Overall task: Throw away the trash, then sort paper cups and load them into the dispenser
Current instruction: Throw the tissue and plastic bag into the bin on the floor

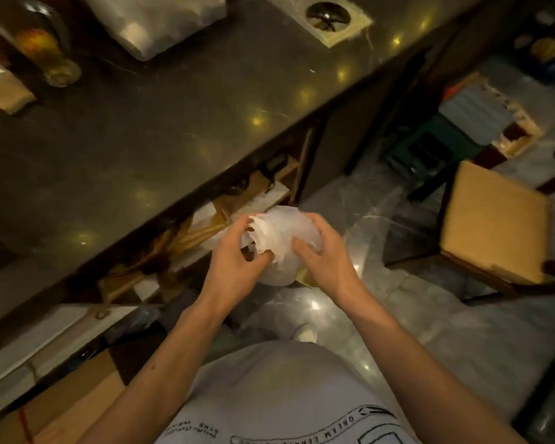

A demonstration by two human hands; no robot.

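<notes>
A crumpled wad of translucent white plastic wrap (277, 233) is held in front of me, above the floor and just off the counter's edge. My left hand (234, 259) grips its left side, fingers curled into the torn edge. My right hand (322, 251) clasps its right side, fingertips pressed into the plastic. A bit of something yellow-gold (306, 278) shows below the wad; I cannot tell what it is. No paper cups or dispenser are recognisable in view.
A dark glossy counter (161, 129) fills the left, with a plastic-wrapped bundle (161, 20) and a square cover with a round hole (334, 20) at its far end. Open shelves (237, 203) lie under it. A tan-seated chair (494, 219) stands right. Cardboard (61, 408) sits lower left.
</notes>
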